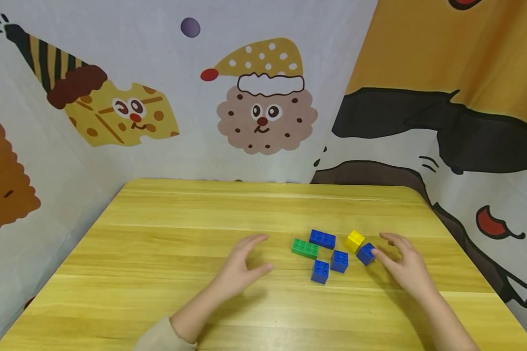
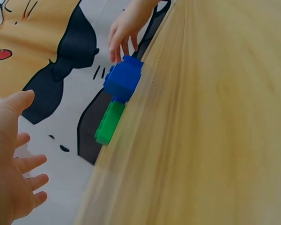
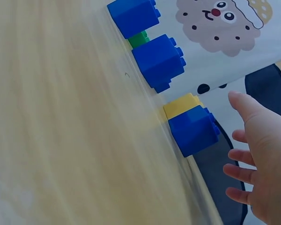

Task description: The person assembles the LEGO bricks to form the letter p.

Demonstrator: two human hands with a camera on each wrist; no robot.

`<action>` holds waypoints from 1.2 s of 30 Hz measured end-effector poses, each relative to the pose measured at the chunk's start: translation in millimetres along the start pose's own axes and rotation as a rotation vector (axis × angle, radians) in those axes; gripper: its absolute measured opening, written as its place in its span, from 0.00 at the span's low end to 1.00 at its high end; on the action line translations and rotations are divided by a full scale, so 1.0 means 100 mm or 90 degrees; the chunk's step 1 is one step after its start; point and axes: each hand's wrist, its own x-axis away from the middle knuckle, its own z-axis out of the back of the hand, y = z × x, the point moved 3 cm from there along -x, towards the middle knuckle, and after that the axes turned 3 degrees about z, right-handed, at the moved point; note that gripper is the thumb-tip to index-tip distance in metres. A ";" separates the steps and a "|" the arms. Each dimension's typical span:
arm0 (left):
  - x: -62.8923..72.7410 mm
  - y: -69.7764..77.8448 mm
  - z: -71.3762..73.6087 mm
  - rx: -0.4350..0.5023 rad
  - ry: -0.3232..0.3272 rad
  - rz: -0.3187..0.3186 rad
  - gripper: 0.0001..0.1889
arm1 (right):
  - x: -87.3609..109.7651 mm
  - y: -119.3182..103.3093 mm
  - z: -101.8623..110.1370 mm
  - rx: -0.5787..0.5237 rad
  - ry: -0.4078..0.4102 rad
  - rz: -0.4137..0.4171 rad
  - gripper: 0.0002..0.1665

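Blue blocks [image 1: 339,262]; green block [image 1: 305,249]; yellow block [image 1: 354,242].

A yellow block [image 1: 354,242], an oblong green block [image 1: 305,249] and four studs-up blue blocks [image 1: 339,262] lie loosely clustered.

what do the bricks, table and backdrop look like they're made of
Bricks: most likely hard plastic, smooth with a slight sheen; solid, even colour and crisp moulded studs suggest it.
Table: wood or a wood-look laminate, satin finish; it shows streaky grain and a soft glare, but which isn't clear.
Backdrop: probably printed fabric, matte; soft folds show at upper right.
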 end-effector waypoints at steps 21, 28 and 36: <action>-0.16 0.01 -0.49 0.111 -0.083 0.028 0.33 | 0.04 0.15 -0.18 -0.057 -0.021 -0.028 0.32; -0.21 0.03 -0.65 0.108 -0.103 0.042 0.32 | 0.04 0.16 -0.19 -0.036 -0.023 -0.036 0.32; -0.28 0.01 -0.80 0.107 -0.121 0.032 0.32 | 0.03 0.15 -0.21 -0.033 -0.043 -0.062 0.33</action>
